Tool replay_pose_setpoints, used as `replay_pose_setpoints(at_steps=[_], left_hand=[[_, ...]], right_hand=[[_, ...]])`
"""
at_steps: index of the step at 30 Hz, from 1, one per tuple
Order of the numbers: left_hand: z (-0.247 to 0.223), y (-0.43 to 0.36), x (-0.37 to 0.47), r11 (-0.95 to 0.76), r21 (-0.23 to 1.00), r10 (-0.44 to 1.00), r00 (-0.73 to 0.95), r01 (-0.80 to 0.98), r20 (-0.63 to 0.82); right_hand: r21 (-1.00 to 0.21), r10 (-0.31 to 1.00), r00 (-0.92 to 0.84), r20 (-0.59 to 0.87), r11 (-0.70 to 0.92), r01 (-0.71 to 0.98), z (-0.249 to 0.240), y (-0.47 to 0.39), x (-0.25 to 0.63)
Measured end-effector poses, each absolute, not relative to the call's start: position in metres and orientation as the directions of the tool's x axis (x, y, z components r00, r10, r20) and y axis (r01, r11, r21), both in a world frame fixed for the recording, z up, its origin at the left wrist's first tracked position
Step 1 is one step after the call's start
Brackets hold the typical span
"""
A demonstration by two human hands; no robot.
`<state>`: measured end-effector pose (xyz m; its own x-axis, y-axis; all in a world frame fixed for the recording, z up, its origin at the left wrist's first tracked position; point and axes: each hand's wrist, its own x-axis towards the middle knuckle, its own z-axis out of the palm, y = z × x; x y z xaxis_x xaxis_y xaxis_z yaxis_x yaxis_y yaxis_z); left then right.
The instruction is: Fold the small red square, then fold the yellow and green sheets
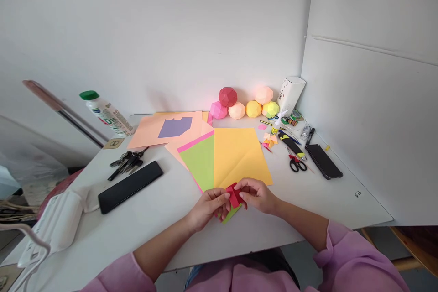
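1. Fingers of left hand (207, 206) and right hand (257, 194) pinch the small folded red paper piece (234, 195) above the white table (164, 219) edge, near the orange paper sheet (239, 153).
2. Best press creases firmly, edges aligned.

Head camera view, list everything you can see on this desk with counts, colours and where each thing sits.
Small folded red paper piece: one, red, held between both hands at the front edge.
Large paper sheets: several; orange, green, pink, peach; centre.
Purple paper cutout: one, on a peach sheet.
Faceted paper balls: six; red, pink, peach, yellow, green; by the wall.
Plastic bottle: one, green cap, left.
Bunch of keys: one, dark, left.
Black phones: two, left and right.
Red-handled scissors: one, right.
Glue bottle: one, right.
White table: one.
Left hand, right hand: pink sleeves.
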<state>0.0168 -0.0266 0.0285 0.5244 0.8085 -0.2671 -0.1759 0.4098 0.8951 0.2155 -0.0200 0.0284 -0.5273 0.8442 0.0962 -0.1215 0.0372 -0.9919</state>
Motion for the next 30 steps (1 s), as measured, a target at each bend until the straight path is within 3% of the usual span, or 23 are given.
replay_pose_setpoints(at_steps=[4,10,15,21,30], left_hand=[[0.0273,-0.0258,0.0176,0.445,0.866,0.807,0.52,-0.228,-0.278],[0.0298,-0.0245,0.0172,0.517,0.806,0.781,0.543,-0.286,-0.308],[0.0302,-0.0241,0.018,0.563,0.759,0.761,0.563,-0.327,-0.321],[0.0299,-0.0251,0.0184,0.58,0.737,0.75,0.581,-0.348,-0.316],[0.0241,-0.0243,0.0172,0.536,0.76,0.778,0.563,-0.367,-0.277]], right_hand=[[-0.99,0.827,-0.545,0.137,0.101,-0.096,0.0303,-0.0206,0.2152],[-0.893,0.755,-0.54,0.372,0.449,0.012,0.0298,-0.0186,0.2165],[-0.79,0.729,-0.497,0.47,0.599,0.132,0.0287,-0.0168,0.2152],[-0.778,0.729,-0.475,0.493,0.614,0.135,0.0283,-0.0178,0.2148],[-0.837,0.76,-0.506,0.409,0.533,0.124,0.0292,-0.0186,0.2163]])
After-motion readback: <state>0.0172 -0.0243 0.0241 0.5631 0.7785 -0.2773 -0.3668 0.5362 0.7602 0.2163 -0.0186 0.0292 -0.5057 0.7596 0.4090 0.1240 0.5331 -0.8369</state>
